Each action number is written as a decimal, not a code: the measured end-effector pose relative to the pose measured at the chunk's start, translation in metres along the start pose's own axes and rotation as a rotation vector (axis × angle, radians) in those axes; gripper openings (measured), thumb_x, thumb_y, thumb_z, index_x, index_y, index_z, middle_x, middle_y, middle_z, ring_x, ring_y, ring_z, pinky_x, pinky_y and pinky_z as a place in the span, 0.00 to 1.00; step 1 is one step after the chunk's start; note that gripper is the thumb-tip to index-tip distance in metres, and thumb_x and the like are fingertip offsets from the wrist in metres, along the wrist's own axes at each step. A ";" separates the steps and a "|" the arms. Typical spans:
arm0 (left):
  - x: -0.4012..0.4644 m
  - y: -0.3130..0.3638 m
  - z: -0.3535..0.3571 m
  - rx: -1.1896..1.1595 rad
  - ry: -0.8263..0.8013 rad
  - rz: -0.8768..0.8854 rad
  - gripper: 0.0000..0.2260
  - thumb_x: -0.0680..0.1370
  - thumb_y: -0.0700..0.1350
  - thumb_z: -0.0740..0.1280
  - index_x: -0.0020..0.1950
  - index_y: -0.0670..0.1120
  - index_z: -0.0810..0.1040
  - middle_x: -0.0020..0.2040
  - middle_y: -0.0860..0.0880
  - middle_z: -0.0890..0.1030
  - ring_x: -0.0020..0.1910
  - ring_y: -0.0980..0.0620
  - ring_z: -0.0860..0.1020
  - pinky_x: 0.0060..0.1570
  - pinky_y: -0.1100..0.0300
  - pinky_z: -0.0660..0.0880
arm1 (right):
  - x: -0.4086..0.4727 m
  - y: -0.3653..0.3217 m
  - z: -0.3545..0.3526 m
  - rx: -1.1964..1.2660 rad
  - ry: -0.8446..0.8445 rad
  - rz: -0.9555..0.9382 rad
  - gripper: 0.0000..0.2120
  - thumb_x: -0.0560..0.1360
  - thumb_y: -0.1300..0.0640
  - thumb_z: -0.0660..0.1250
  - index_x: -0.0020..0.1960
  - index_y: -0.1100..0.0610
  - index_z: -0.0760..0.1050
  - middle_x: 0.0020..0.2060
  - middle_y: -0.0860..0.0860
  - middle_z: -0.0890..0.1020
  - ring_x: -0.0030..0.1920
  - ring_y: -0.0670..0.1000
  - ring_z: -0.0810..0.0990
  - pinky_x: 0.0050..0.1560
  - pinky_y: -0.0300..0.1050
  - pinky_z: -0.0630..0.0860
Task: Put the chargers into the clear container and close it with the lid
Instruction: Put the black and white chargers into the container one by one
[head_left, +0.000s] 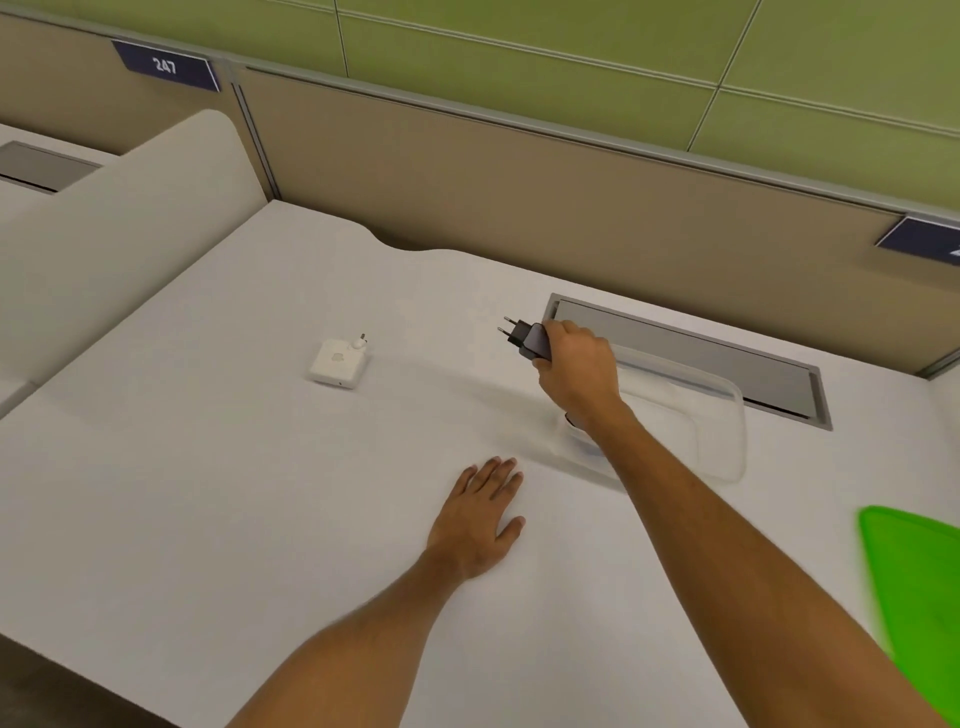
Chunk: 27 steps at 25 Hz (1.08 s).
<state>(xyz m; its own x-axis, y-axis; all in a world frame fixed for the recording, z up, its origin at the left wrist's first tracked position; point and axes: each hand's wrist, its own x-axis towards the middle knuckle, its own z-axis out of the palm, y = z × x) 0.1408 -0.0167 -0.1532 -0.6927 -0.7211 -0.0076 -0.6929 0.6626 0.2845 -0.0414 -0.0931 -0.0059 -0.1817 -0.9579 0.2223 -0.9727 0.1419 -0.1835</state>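
My right hand (574, 366) grips a dark charger (530, 340) with its two plug pins pointing left, held just left of the clear container (722, 415). The container lies open on the white desk, partly behind my right forearm. A white charger (336, 361) with a round plug rests on the desk further left. My left hand (480, 514) lies flat on the desk, fingers apart, holding nothing. The green lid (914, 587) sits at the right edge of the view.
A grey cable hatch (727, 353) is set into the desk behind the container. A beige partition (519, 182) runs along the back. A white divider (130, 218) rises on the left. The desk's front edge is at the bottom left.
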 end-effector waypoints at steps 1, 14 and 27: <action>0.000 -0.001 0.000 0.000 -0.003 0.000 0.27 0.79 0.57 0.49 0.77 0.50 0.52 0.78 0.53 0.51 0.77 0.54 0.47 0.76 0.55 0.43 | 0.000 0.012 -0.006 -0.022 0.004 0.027 0.16 0.73 0.55 0.68 0.58 0.59 0.74 0.51 0.56 0.81 0.49 0.60 0.79 0.48 0.51 0.72; 0.000 -0.001 0.002 -0.003 -0.009 -0.005 0.27 0.79 0.58 0.48 0.77 0.51 0.53 0.78 0.54 0.51 0.77 0.55 0.48 0.74 0.57 0.40 | -0.049 0.132 -0.025 -0.159 -0.160 0.321 0.10 0.73 0.54 0.66 0.50 0.59 0.76 0.43 0.57 0.84 0.39 0.60 0.78 0.38 0.46 0.72; 0.000 -0.001 0.001 0.003 -0.018 -0.005 0.27 0.79 0.58 0.49 0.77 0.51 0.53 0.78 0.54 0.52 0.77 0.55 0.47 0.76 0.53 0.47 | -0.065 0.145 0.004 -0.174 -0.581 0.463 0.13 0.74 0.55 0.67 0.56 0.59 0.76 0.43 0.54 0.77 0.43 0.56 0.78 0.43 0.47 0.76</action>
<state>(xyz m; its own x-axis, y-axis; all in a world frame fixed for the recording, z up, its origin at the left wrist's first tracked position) 0.1409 -0.0169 -0.1543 -0.6924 -0.7210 -0.0265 -0.6973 0.6593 0.2811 -0.1701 -0.0113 -0.0508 -0.5186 -0.7612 -0.3893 -0.8329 0.5526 0.0292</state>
